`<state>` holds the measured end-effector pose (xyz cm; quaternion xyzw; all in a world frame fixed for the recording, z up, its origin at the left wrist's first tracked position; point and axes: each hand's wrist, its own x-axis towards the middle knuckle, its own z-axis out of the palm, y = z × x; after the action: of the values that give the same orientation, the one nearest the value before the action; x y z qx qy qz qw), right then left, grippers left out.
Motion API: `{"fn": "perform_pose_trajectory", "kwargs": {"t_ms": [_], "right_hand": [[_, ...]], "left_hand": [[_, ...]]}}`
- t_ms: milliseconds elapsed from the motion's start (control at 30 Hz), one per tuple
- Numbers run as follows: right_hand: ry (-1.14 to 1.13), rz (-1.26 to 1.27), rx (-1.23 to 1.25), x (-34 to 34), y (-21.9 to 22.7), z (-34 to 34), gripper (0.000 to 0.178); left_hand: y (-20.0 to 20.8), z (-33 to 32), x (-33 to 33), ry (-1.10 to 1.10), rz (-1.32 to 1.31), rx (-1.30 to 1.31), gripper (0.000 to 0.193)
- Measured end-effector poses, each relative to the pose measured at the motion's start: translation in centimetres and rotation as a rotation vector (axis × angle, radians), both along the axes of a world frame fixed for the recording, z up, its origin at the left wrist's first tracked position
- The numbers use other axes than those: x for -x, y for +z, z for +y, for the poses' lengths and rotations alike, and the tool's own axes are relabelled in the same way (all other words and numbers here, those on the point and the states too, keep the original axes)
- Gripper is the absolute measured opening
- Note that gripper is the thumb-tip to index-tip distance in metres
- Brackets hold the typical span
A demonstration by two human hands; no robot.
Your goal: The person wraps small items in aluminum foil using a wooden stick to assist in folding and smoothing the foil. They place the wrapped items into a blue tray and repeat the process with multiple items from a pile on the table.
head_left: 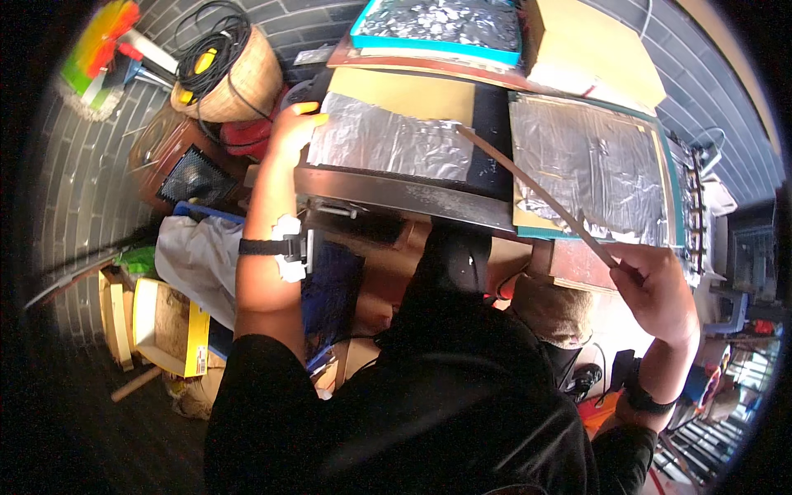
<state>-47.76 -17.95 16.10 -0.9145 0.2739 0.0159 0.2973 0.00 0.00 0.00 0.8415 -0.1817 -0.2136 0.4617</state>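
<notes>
Silvery foil (384, 142), likely light, tearable — hold by edges; left hand (293, 134) at its left edge, grip unclear — right hand (660, 290) clutches stick (546, 196).

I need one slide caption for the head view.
Left hand by wrinkled silver foil sheet, right hand holding long thin brown stick.

Foil sheet (388, 140) on paper (404, 89), left part of surface (492, 175). Left hand (295, 130) at sheet's left edge. Foil stack (590, 165) right of sheet. Stick (536, 188) slants from right hand (657, 287), over stack, tip at sheet's right end. Behind sheet: tray (437, 52), bits (450, 23) inside. Box (590, 49) right of tray, behind stack. Far left: basket (257, 73), cable (208, 51) in it. Open box (172, 360) nearer than basket, also left.
</notes>
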Motion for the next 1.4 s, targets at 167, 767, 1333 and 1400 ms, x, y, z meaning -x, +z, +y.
{"fn": "perform_pose_trajectory", "kwargs": {"t_ms": [167,767,1333,1400], "right_hand": [[-0.092,0.005,0.011,1.2,0.7,-0.3,0.025],[-0.149,0.024,-0.334,4.7,-1.3,3.8,0.039],[-0.108,-0.001,-0.413,4.3,-1.8,2.5,0.039],[-0.107,0.012,-0.41,4.2,-1.8,2.5,0.039]], "left_hand": [[-1.6,-1.0,-0.2,0.106,-0.187,-0.046,0.049],[-2.0,-5.3,20.3,-0.536,-0.804,0.107,0.048],[-1.7,-5.4,20.4,-0.563,-0.716,0.123,0.053],[-1.4,-5.5,20.5,-0.562,-0.705,0.1,0.052]]}}
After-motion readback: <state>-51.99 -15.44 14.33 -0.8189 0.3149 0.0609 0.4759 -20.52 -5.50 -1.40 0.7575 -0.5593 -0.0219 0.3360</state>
